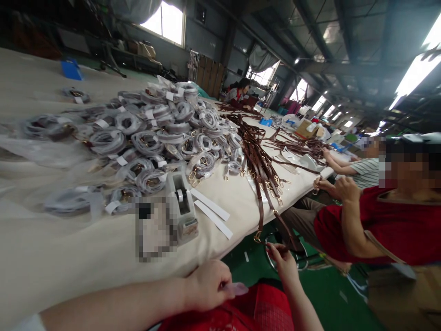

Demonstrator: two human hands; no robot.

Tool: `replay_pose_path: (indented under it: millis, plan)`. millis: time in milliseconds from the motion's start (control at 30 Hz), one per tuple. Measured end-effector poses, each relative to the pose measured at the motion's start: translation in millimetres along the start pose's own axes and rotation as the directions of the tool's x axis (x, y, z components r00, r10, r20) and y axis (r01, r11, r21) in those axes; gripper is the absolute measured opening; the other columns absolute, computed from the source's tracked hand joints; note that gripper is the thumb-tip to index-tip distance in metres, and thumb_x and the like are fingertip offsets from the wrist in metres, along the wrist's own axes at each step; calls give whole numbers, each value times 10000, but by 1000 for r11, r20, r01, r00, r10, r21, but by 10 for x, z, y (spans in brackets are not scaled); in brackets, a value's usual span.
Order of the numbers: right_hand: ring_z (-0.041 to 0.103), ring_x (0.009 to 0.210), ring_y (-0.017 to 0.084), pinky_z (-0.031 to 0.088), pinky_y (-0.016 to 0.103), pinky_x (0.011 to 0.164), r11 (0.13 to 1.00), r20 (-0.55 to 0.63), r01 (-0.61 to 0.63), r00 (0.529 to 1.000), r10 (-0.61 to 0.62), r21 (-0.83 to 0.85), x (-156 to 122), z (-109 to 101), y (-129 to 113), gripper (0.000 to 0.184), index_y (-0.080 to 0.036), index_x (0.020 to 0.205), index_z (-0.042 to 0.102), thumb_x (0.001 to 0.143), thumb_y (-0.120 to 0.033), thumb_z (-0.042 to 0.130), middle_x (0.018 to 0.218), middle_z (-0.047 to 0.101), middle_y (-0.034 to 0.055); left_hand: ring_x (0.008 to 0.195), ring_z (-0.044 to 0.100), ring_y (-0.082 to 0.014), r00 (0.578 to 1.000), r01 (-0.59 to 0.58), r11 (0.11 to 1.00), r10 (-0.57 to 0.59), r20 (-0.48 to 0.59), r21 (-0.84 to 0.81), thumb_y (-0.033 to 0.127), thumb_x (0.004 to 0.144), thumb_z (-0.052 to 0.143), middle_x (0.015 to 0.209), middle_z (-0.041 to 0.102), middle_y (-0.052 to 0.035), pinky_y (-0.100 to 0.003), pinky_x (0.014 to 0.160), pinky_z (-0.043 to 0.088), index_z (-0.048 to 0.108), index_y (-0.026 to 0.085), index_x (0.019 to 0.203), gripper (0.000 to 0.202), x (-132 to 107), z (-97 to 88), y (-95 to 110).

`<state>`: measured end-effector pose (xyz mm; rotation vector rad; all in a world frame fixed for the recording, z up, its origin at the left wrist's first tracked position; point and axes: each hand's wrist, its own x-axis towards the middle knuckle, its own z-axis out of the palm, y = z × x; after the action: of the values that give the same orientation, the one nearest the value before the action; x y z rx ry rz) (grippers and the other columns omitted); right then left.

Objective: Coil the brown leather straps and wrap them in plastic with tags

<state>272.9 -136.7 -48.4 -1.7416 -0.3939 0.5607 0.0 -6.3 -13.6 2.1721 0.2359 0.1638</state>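
Note:
My left hand is closed in front of my red apron. A pale pinkish, see-through piece sticks out from its fingers; its kind I cannot make out. Past the table edge, my right hand pinches the lower part of a brown strap, partly hidden by the fingers. Close by hangs another strap's gold clasp. Many brown straps with gold clasps lie bunched on the table. To their left is a heap of coiled straps in clear plastic wrapping.
A grey tape dispenser stands near the table's front edge, with white paper strips beside it. A co-worker in red sits at the right, hands raised near a strap. Another in stripes works farther back. A blue object stands far left.

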Motion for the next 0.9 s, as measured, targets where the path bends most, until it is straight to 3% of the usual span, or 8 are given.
replay_pose_path:
  millis: [167, 400, 500, 567, 633, 733, 800, 900]
  plan:
    - [682, 636, 205, 552, 311, 593, 997, 4, -53, 999, 53, 58, -70, -75, -66, 475, -178, 750, 691, 538, -572, 851, 818, 769, 77, 611, 468, -127, 1000, 24, 1000, -24, 8, 7, 428, 851, 584, 636, 563, -5, -253, 567, 320, 535, 175, 597, 362, -2, 33, -30]
    - [491, 464, 85, 403, 211, 446, 975, 93, -70, 994, 51, 209, -417, -226, -413, 354, -201, 795, 675, 671, -494, 831, 719, 730, 16, 647, 496, -152, 1000, -3, 1000, 3, 0, 28, 347, 858, 570, 657, 561, -15, -277, 644, 374, 517, 185, 630, 285, 1, -41, 13]
    - [461, 465, 68, 382, 193, 449, 953, 144, -95, 988, 55, 287, -510, -241, -513, 320, -194, 799, 680, 704, -465, 822, 697, 702, 6, 772, 564, -188, 1000, 10, 999, -11, -19, -48, 279, 832, 564, 814, 631, -52, -299, 749, 431, 578, 187, 749, 125, 6, -53, 15]
    - [452, 462, 59, 360, 179, 441, 935, 171, -116, 983, 61, 335, -541, -229, -534, 318, -191, 816, 684, 708, -456, 823, 686, 694, 7, 853, 594, -198, 994, 89, 978, -100, -47, -187, 223, 804, 553, 957, 656, -76, -315, 809, 453, 619, 180, 862, 98, 22, -21, 8]
    - [450, 458, 54, 345, 170, 436, 917, 188, -136, 980, 68, 375, -557, -209, -534, 318, -190, 844, 687, 709, -440, 829, 693, 700, 12, 850, 620, -192, 967, 220, 894, -252, -33, -390, 192, 773, 552, 969, 670, -82, -316, 795, 475, 629, 166, 917, 165, 57, 40, 1]
    - [454, 456, 56, 342, 176, 437, 898, 202, -156, 976, 77, 410, -577, -185, -533, 330, -184, 862, 688, 695, -421, 844, 705, 711, 25, 714, 625, -156, 904, 338, 666, -427, 31, -666, 200, 732, 601, 797, 673, -44, -268, 669, 471, 588, 157, 842, 119, 154, 141, 7]
    - [448, 452, 61, 341, 189, 436, 895, 207, -161, 975, 79, 416, -594, -182, -539, 340, -181, 854, 686, 686, -429, 846, 701, 712, 31, 522, 526, -103, 855, 372, 526, -515, 62, -765, 264, 736, 642, 609, 595, 19, -212, 512, 371, 563, 160, 805, 147, 264, 196, 19]
    - [433, 447, 64, 332, 198, 433, 890, 213, -163, 974, 77, 425, -618, -194, -541, 343, -183, 837, 685, 681, -445, 842, 695, 710, 30, 378, 274, -46, 799, 407, 417, -594, 95, -813, 416, 757, 672, 477, 431, 87, -210, 414, 159, 575, 146, 789, 288, 516, 257, 27]
